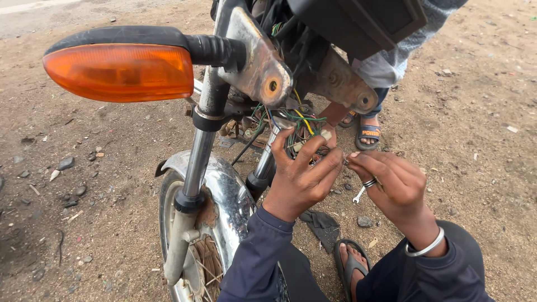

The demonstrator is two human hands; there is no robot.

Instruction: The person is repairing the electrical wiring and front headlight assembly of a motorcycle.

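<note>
Two hands worked at a tangle of wires (305, 126) that hung below the headlight bracket (263, 67) of a motorcycle, just right of the fork tube (198, 162). The left hand (299, 179) reached up into the bundle, fingers spread and curled around the green, yellow and black strands, gripping them loosely. The right hand (391, 182) sat just beside it, thumb and forefinger pinched together on something at the wire ends, too small to tell; it wore a ring and, at the wrist, a silver bangle (426, 246). An orange turn signal (120, 70) stuck out at upper left, above the chrome fender (224, 190) and the front wheel (196, 263). A small spanner (358, 194) lay on the dirt under the right hand, and a dark rag (321, 223) lay near a sandalled foot (351, 263). Another person's sandalled foot (366, 134) stood behind the bike.
</note>
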